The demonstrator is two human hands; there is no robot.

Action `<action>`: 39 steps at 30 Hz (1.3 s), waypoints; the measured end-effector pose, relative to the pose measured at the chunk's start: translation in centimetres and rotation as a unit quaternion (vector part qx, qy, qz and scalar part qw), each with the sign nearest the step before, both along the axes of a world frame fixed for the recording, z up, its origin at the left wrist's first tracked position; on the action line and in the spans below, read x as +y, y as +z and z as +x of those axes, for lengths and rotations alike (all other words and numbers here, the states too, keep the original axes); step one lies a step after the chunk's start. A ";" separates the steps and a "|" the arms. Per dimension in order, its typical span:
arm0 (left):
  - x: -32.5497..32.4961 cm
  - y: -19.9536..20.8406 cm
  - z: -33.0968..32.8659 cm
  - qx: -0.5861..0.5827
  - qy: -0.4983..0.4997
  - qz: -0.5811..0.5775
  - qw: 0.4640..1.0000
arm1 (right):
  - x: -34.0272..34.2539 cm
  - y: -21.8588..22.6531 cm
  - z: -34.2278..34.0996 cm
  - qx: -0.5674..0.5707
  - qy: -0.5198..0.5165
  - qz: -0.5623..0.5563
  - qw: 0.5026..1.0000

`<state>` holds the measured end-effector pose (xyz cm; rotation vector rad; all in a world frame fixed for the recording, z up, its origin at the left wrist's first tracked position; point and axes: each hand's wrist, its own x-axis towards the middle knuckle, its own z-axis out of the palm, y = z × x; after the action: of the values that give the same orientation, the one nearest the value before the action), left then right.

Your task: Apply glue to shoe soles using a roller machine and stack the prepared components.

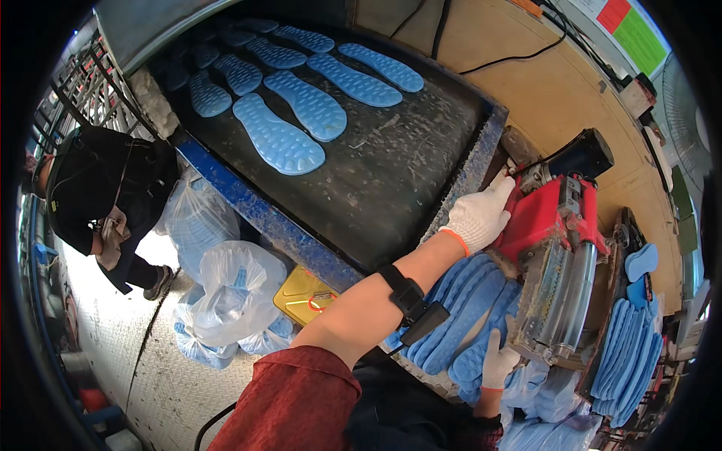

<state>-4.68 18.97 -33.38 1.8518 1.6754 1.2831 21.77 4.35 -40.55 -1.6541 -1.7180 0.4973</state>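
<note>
My left hand [480, 214], in a white knitted glove, reaches across to a red machine [532, 222] with metal rollers [575, 301]. Its fingers are stretched out against the red housing, and I see nothing held in them. Lower down, my right hand [499, 367], also gloved in white, is at the near end of the rollers, with its fingertips partly hidden by the machine's edge. Whether it grips anything cannot be made out. Beside both hands stands a packed row of blue insoles [451, 316], between the machine and my left forearm.
A dark conveyor belt [391, 180] with a blue frame carries several blue insoles [278, 135]. Clear bags [233, 293] and a yellow can [301, 293] stand below it. More insoles [626, 364] are stacked at right. A person in black [105, 180] is at left.
</note>
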 end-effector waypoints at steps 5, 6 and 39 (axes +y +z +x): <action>0.3 -0.1 -0.1 0.018 -0.006 0.003 1.000 | 0.0 0.0 0.1 -0.014 0.013 0.005 1.000; 0.3 -0.1 -0.1 0.028 -0.007 0.000 1.000 | 0.0 0.0 0.1 0.020 0.009 -0.006 1.000; 1.3 -1.2 0.6 0.030 0.027 0.028 0.999 | 0.1 -0.4 0.7 -0.024 -0.007 -0.009 1.000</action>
<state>-4.08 20.23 -34.62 1.9064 1.7495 1.3213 22.50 4.42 -40.97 -1.7019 -1.7412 0.4707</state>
